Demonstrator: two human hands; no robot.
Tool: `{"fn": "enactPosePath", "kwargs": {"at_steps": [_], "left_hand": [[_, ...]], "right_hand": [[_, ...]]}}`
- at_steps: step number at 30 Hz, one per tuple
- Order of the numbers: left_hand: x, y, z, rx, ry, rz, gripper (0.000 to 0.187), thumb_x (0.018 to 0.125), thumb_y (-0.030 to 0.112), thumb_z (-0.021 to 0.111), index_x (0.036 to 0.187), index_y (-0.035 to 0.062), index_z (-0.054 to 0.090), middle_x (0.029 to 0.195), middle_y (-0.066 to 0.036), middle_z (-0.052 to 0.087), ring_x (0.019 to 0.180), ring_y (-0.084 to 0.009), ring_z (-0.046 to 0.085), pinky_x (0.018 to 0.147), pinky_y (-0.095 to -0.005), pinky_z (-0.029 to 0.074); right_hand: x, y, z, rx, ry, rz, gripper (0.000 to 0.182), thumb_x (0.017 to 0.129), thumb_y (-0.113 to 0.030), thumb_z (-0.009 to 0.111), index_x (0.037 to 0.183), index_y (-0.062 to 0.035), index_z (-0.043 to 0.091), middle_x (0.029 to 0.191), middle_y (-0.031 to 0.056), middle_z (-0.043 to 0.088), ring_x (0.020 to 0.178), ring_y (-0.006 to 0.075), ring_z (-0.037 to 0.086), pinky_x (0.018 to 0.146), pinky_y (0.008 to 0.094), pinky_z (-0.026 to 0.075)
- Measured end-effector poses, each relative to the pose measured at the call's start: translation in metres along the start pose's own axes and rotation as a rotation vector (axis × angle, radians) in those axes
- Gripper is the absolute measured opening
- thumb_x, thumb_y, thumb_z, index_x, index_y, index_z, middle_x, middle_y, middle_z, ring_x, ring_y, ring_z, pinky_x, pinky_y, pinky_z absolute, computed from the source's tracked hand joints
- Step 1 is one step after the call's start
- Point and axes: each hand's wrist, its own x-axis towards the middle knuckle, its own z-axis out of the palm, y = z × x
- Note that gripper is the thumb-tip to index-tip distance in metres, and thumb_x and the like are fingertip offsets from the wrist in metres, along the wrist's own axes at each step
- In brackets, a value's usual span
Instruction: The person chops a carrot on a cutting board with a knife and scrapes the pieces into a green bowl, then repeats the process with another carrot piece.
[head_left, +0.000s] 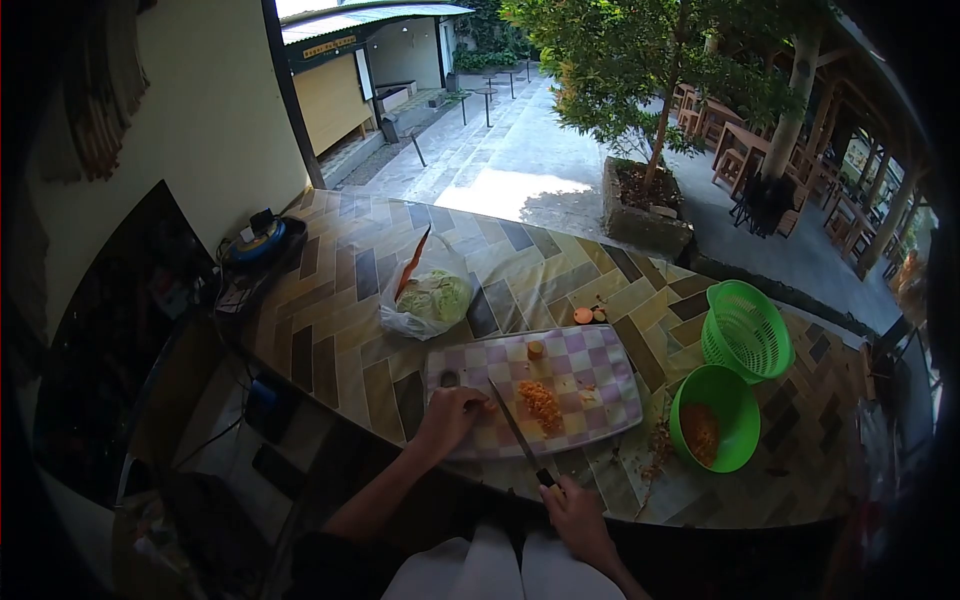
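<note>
On the purple-and-white checked cutting board (605,385), a heap of finely chopped carrot (540,405) lies near the middle. A short carrot chunk (535,350) stands behind it. My left hand (450,418) is closed at the board's left side, its fingertips pinching a small orange piece that looks like carrot (489,406). My right hand (578,515) grips the dark handle of a kitchen knife (515,425) at the front edge. The blade slants up and left across the board, between my left fingertips and the chopped heap.
A green bowl (745,405) holding chopped carrot stands at right, with a green colander (745,325) behind it. Scraps (655,450) lie beside the bowl. Carrot ends (584,315) sit behind the board. At back left, a plastic bag (395,318) contains cabbage (445,295) and a carrot (413,263).
</note>
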Motion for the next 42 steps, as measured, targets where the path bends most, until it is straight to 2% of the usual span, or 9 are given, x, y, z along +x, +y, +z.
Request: {"fn": "enactPosePath", "kwargs": {"at_steps": [4,7,22,25,28,33,36,39,42], "left_hand": [[0.003,0.002,0.002,0.033,-0.026,-0.006,0.018,0.081,0.004,0.07,0.099,0.0001,0.074,0.095,-0.018,0.072,0.089,-0.0291,0.072,0.079,-0.0339,0.057],[0.002,0.004,0.005,-0.083,-0.026,-0.036,0.02,0.078,0.001,0.069,0.098,-0.0013,0.073,0.092,-0.019,0.072,0.086,-0.0323,0.071,0.079,-0.0357,0.056],[-0.006,-0.006,0.017,-0.199,0.058,-0.068,0.024,0.081,-0.001,0.071,0.105,-0.0023,0.07,0.1,-0.016,0.072,0.094,-0.0243,0.072,0.084,-0.0315,0.058],[-0.008,-0.008,0.019,-0.239,0.11,-0.048,0.024,0.08,0.0,0.073,0.104,-0.0008,0.071,0.098,-0.016,0.072,0.093,-0.025,0.072,0.081,-0.0327,0.058],[-0.011,0.001,0.011,-0.024,0.122,-0.028,0.021,0.079,0.002,0.073,0.101,0.0011,0.072,0.096,-0.017,0.072,0.09,-0.0279,0.071,0.08,-0.0355,0.056],[-0.012,-0.006,0.019,-0.051,0.15,-0.031,0.018,0.079,0.0,0.069,0.097,0.0022,0.073,0.096,-0.017,0.071,0.089,-0.0324,0.069,0.081,-0.0381,0.054],[-0.01,-0.003,0.017,-0.056,0.134,-0.026,0.019,0.08,-0.001,0.068,0.098,0.0019,0.073,0.095,-0.016,0.072,0.09,-0.0325,0.069,0.082,-0.038,0.054],[-0.01,-0.005,0.017,-0.055,0.101,-0.022,0.02,0.08,-0.001,0.067,0.099,0.0018,0.073,0.095,-0.016,0.072,0.092,-0.0319,0.069,0.082,-0.0376,0.054],[-0.01,0.002,0.014,-0.06,0.107,-0.015,0.021,0.08,-0.001,0.067,0.1,0.0017,0.073,0.094,-0.016,0.072,0.091,-0.0307,0.07,0.081,-0.0371,0.054]], "right_hand": [[-0.002,-0.006,-0.002,0.013,-0.005,0.005,0.029,0.096,-0.028,0.059,0.094,0.0012,0.059,0.072,0.0253,0.063,0.074,0.0462,0.063,0.061,0.0501,0.046],[-0.002,-0.006,-0.003,0.022,-0.014,0.021,0.029,0.096,-0.028,0.059,0.094,0.0014,0.059,0.072,0.0252,0.062,0.073,0.0457,0.063,0.061,0.0497,0.046],[-0.004,-0.003,-0.009,0.072,-0.053,0.047,0.03,0.096,-0.028,0.06,0.096,0.0023,0.059,0.074,0.0246,0.062,0.073,0.0442,0.063,0.062,0.0463,0.046],[-0.004,-0.001,-0.01,0.07,-0.057,0.049,0.031,0.096,-0.028,0.06,0.096,0.0023,0.059,0.074,0.0243,0.063,0.073,0.0436,0.063,0.062,0.0458,0.047],[-0.005,-0.003,-0.012,0.076,-0.064,0.06,0.031,0.096,-0.029,0.059,0.097,0.0022,0.059,0.074,0.024,0.063,0.073,0.0429,0.064,0.063,0.0455,0.047],[-0.004,0.003,-0.011,0.068,-0.057,0.042,0.032,0.096,-0.03,0.059,0.095,0.0022,0.06,0.075,0.0239,0.063,0.073,0.0427,0.064,0.063,0.0457,0.047],[-0.003,0.011,-0.007,0.048,-0.008,-0.042,0.028,0.096,-0.025,0.061,0.085,0.0007,0.058,0.059,0.0098,0.059,0.054,0.0185,0.06,0.052,0.0341,0.044],[-0.004,0.004,-0.013,0.058,-0.067,0.041,0.032,0.096,-0.03,0.06,0.093,0.0024,0.059,0.075,0.0237,0.064,0.073,0.0428,0.064,0.062,0.0456,0.047],[-0.007,0.0,-0.015,0.062,-0.07,0.049,0.032,0.096,-0.029,0.06,0.092,0.0024,0.059,0.074,0.0233,0.063,0.071,0.0427,0.063,0.062,0.0456,0.046]]}}
